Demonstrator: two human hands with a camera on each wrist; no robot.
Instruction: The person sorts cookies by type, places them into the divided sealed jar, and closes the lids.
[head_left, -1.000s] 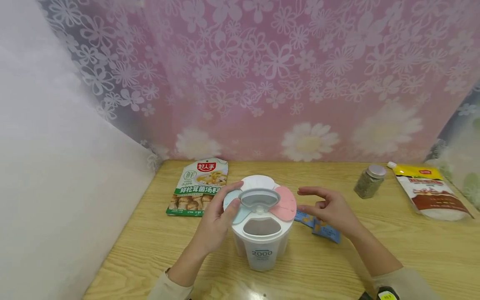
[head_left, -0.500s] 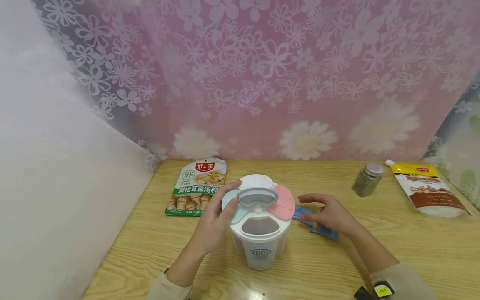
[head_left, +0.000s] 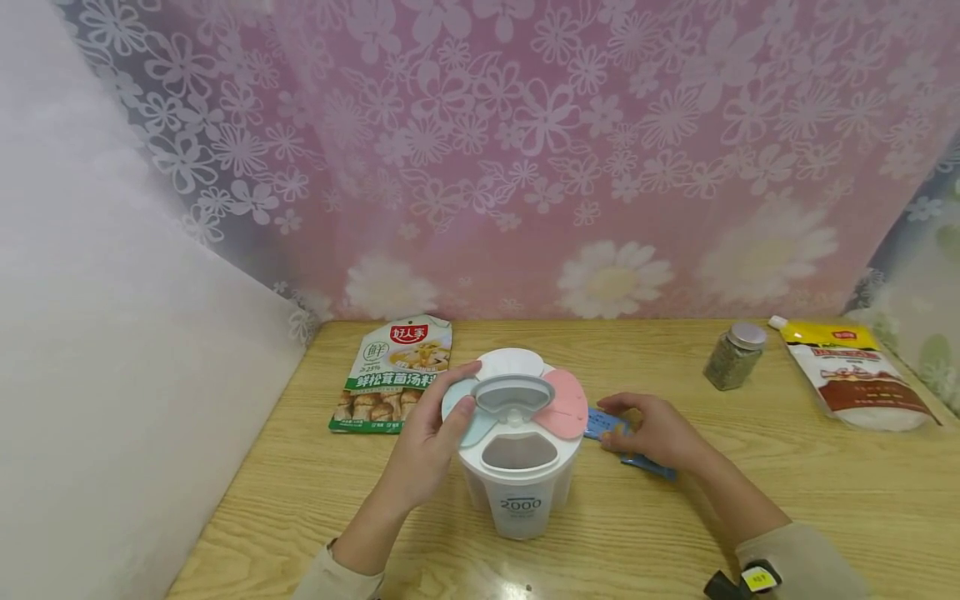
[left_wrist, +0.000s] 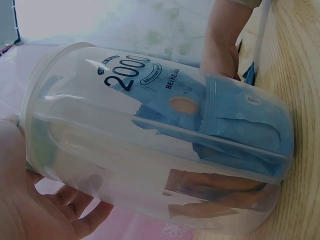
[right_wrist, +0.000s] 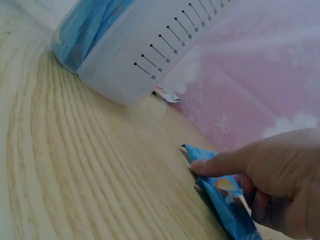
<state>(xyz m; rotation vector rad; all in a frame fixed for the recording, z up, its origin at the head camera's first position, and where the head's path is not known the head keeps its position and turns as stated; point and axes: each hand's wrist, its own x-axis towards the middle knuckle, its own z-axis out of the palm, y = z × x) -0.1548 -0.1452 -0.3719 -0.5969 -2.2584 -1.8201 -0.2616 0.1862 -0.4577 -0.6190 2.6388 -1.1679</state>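
Observation:
A round translucent storage container (head_left: 522, 508), marked 2000, stands upright on the table. Its lid has white, pink (head_left: 567, 406) and pale blue segments; a grey flap (head_left: 513, 393) is raised above the uncovered front opening (head_left: 521, 452). My left hand (head_left: 427, 454) holds the lid's left edge, thumb on top. Through the wall in the left wrist view, blue packets (left_wrist: 242, 125) and brown packets (left_wrist: 215, 187) show in separate compartments. Right of the container, my right hand (head_left: 663, 433) pinches a blue snack packet (head_left: 598, 422). Another blue packet (head_left: 651, 467) lies partly under that hand.
A green-and-white soup mix pouch (head_left: 393, 375) lies behind left. A small jar (head_left: 735, 357) of dried herbs and a yellow-and-brown spouted pouch (head_left: 858, 375) sit at the back right. White sheeting (head_left: 135, 333) rises on the left, a flowered pink curtain (head_left: 517, 208) behind.
My right hand has lowered onto the blue packets, and its thumb and fingers have closed on one. The left hand keeps its hold on the lid.

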